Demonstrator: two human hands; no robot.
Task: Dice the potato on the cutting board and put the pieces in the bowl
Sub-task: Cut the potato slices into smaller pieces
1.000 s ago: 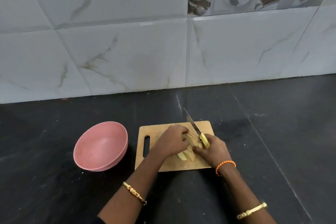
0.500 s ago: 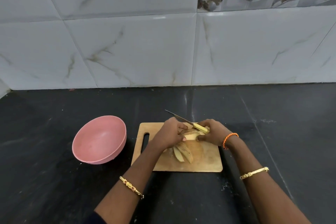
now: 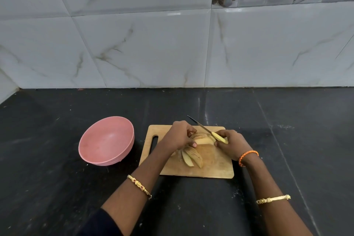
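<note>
**Slicing under way, bowl not yet filled**

From the head camera I take the cutting board (image 3: 210, 168) as my landmark; it lies on the dark bench (image 3: 57, 178). On the board's far half sits the potato (image 3: 203, 139), its top scored by parallel cuts. My left hand (image 3: 178, 138) curls over the potato's left side, fingers bent around it and pinning it down. My right hand (image 3: 229, 143) has its grip closed round the yellow handle of the knife (image 3: 208, 131), whose blade angles away past the board's far edge, above the potato.

Nearer me on the board, just in front of the potato, lie a few cut wedges (image 3: 191, 157) fanned out; they are long slices, not dice. I judge the job as early: the potato is partly sliced, cross-cuts are left to make, and nothing has gone over.

The pink bowl (image 3: 107, 140) stands just left of the board, and I see nothing in it. Behind the board rises the marbled tile wall (image 3: 153, 44). Nothing stands between board and bowl; only my left forearm crosses the board's near left corner.
</note>
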